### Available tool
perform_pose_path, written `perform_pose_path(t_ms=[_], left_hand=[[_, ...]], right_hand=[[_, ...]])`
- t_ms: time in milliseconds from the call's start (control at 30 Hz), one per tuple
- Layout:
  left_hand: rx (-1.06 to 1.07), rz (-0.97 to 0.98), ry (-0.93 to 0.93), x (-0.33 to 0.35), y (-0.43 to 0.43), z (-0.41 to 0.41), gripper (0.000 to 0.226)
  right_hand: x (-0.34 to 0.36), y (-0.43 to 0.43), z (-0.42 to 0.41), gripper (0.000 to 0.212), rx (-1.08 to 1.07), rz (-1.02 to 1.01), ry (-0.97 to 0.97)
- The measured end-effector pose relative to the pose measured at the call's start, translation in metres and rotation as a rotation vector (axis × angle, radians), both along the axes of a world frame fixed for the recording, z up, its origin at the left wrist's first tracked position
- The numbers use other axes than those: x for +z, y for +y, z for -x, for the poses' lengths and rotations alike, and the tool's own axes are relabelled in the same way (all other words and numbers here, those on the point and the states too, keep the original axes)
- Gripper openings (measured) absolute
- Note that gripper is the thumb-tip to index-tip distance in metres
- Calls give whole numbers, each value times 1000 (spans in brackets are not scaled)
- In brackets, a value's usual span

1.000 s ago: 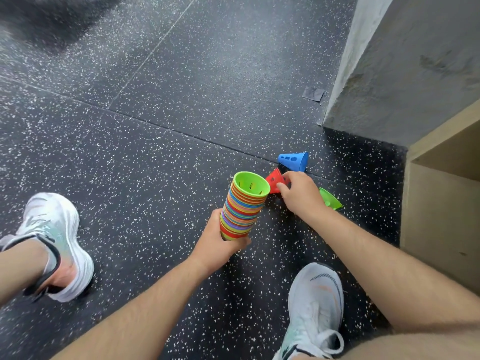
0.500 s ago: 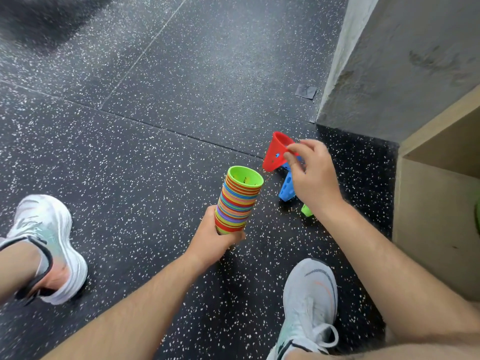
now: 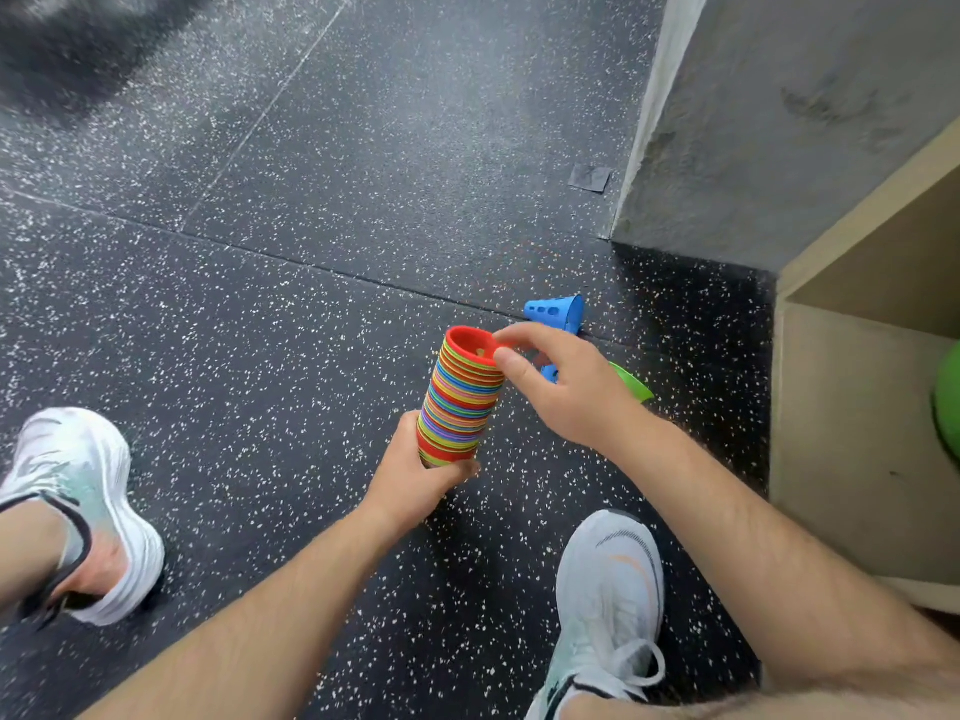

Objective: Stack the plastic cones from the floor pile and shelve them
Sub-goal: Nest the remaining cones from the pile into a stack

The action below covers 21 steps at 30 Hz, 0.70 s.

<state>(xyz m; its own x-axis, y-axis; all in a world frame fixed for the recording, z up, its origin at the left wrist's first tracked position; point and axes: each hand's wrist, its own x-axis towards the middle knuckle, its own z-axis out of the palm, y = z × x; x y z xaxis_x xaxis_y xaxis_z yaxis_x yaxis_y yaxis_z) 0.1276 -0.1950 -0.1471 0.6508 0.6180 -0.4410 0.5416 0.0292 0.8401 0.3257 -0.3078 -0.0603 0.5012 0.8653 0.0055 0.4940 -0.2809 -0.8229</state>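
My left hand (image 3: 415, 475) grips the bottom of a tall stack of many-coloured plastic cones (image 3: 460, 407), held tilted above the floor. A red cone (image 3: 470, 345) sits nested in the top of the stack. My right hand (image 3: 561, 387) pinches that red cone's rim between thumb and forefinger. On the floor behind my right hand lie a blue cone (image 3: 556, 314) on its side, part of another blue cone (image 3: 548, 374) and a green cone (image 3: 631, 381), both partly hidden by the hand.
The floor (image 3: 311, 304) is black speckled rubber. A wooden shelf unit (image 3: 852, 433) stands at the right with a green object (image 3: 948, 402) inside. A grey wall (image 3: 779, 122) rises behind it. My two white shoes (image 3: 83, 506) (image 3: 608, 595) flank the stack.
My right hand lifted the red cone off the floor, carried it left and set it into the top of the stack, which showed a green cone on top before.
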Motion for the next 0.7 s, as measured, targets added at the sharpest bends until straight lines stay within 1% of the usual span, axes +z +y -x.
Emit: perform_pose_path(t_ms=[33,100,167,233,333,467,600,700], left_hand=[[-7,0,6,-1,1,1,58],[-22,-4,11,-1,1,2,57],[-29,-11,13,-3,2,3,55],[-34,-19,15,-2,3,3,55],[-42,-9,17,-2,3,2,56],[-36,13,2,-1,4,2,58],[-43,16,-14,-3,6,1,58],[-44,-2,-3,-1,6,0,56]], right_hand=[[-4,1,-3,29,-64,-2,9],[-14,3,-14,25,-204,29,-33],[-24,5,-29,22,-317,102,-74],[-36,7,-47,23,-378,200,-71],[-49,17,-73,30,-426,355,-95],[-59,30,-93,37,-439,483,-99],[-67,39,-103,29,-439,534,-73],[-65,38,-102,19,-428,512,-73]])
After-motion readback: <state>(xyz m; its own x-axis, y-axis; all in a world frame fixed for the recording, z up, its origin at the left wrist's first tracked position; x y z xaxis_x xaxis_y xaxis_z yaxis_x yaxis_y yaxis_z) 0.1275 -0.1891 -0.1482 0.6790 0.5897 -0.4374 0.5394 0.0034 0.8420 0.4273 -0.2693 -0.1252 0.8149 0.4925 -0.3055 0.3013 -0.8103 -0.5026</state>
